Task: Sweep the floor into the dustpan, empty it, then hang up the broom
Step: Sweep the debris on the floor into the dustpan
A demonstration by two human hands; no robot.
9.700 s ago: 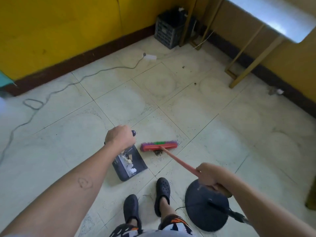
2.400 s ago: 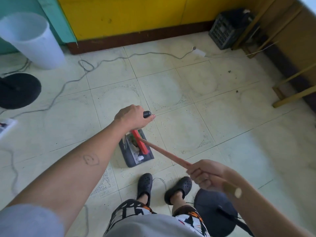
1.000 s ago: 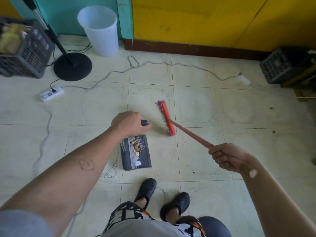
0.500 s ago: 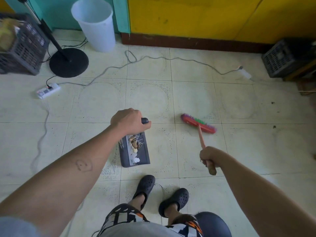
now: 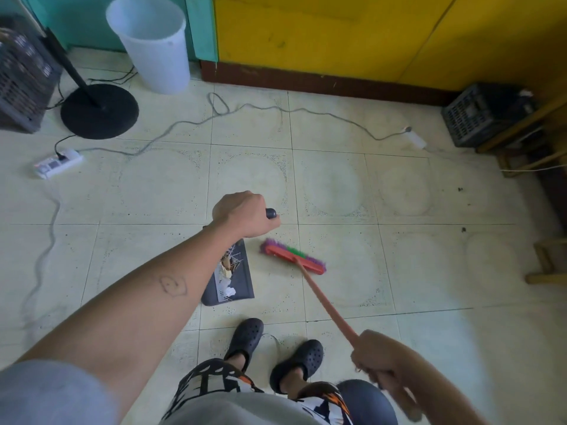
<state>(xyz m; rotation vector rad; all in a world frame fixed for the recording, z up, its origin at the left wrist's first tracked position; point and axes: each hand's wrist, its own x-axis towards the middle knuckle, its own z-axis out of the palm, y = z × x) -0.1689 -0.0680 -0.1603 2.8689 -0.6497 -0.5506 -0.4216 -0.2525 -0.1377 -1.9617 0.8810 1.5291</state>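
My left hand grips the dark handle of a grey dustpan, which stands on the tiled floor in front of my feet with paper scraps and sticks in it. My right hand is closed around the long red handle of a broom. Its red head with purple and green bristles rests on the floor just right of the dustpan's open edge.
A white plastic bin stands by the far wall, next to a black fan base and a grey crate. A power strip and a grey cable lie across the floor. Another crate and wooden furniture legs are at the right.
The broom head has come back towards the dustpan's right side, and my right hand has slid lower and nearer to me. The dustpan and left hand stay put.
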